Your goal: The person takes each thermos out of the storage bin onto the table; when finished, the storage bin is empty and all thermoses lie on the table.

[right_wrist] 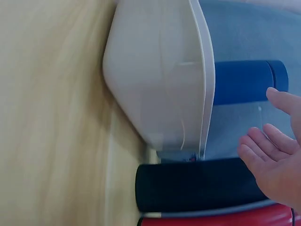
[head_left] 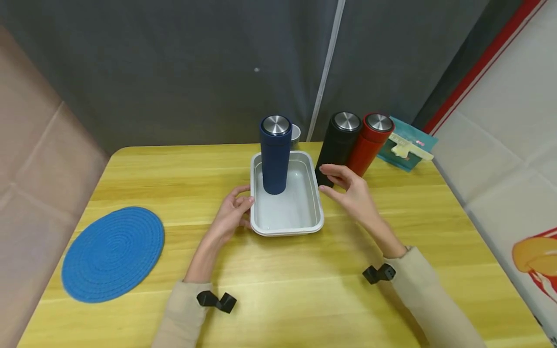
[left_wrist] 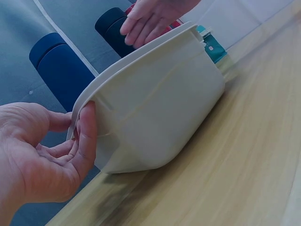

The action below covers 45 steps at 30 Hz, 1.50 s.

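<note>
A white rectangular plastic bin (head_left: 287,227) stands on the wooden table. Inside it, toward its far left, a navy thermos flask (head_left: 275,164) with a silver-topped lid is upright. My left hand (head_left: 232,210) pinches the bin's left rim, the thumb above and fingers beneath, as the left wrist view (left_wrist: 51,155) shows. Off the bin's right rim, my right hand (head_left: 350,193) hovers with relaxed, slightly bent fingers and holds nothing. Just beyond that hand a black thermos flask (head_left: 337,145) stands beside a red thermos flask (head_left: 370,140).
A round blue woven placemat (head_left: 114,253) lies at the table's left. Behind the red flask is a teal packet (head_left: 406,142) with a pale yellow clip (head_left: 409,147). A small light-coloured container (head_left: 296,133), mostly hidden, sits behind the navy flask. A grey curtain (head_left: 196,72) hangs along the far edge.
</note>
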Tool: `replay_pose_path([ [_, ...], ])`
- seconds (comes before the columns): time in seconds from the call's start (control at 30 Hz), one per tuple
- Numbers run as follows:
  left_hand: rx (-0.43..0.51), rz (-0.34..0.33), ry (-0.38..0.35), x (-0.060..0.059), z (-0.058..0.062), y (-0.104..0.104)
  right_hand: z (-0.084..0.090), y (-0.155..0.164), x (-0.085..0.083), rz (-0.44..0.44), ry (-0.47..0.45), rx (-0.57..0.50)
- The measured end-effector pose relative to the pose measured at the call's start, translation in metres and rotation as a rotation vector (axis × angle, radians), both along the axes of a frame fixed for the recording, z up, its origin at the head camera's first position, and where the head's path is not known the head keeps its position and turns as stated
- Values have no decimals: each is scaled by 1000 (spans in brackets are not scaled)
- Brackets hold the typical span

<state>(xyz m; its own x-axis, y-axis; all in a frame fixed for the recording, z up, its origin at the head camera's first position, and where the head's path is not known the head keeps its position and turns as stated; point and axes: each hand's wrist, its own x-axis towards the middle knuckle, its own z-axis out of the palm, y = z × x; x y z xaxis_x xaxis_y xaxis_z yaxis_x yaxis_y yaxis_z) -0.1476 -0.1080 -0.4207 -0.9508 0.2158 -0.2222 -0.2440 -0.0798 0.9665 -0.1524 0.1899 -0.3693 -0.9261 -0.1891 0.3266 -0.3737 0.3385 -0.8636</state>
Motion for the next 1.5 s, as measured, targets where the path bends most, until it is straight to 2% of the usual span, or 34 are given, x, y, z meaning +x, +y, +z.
replay_pose_path([
  [0.1,10,3,-7,0,-2,1,4,-9,-8,5,-42,20],
  [0.33,7,9,-8,-1,-4,2,11,-32,-35,50,-118,-99],
  [0.53,12,5,-14,-1,-4,2,12,-53,-50,40,-125,-16],
  [0.8,4,12,-14,0,-3,0,9,-73,-65,56,-213,-42],
  [1.0,7,7,-11,1,0,-2,12,-84,-70,62,-237,-38],
  [1.2,13,4,-8,0,0,-1,10,-86,-70,50,-257,-77],
  [1.5,10,7,-20,-1,-1,-2,7,-88,-70,24,-248,-99],
])
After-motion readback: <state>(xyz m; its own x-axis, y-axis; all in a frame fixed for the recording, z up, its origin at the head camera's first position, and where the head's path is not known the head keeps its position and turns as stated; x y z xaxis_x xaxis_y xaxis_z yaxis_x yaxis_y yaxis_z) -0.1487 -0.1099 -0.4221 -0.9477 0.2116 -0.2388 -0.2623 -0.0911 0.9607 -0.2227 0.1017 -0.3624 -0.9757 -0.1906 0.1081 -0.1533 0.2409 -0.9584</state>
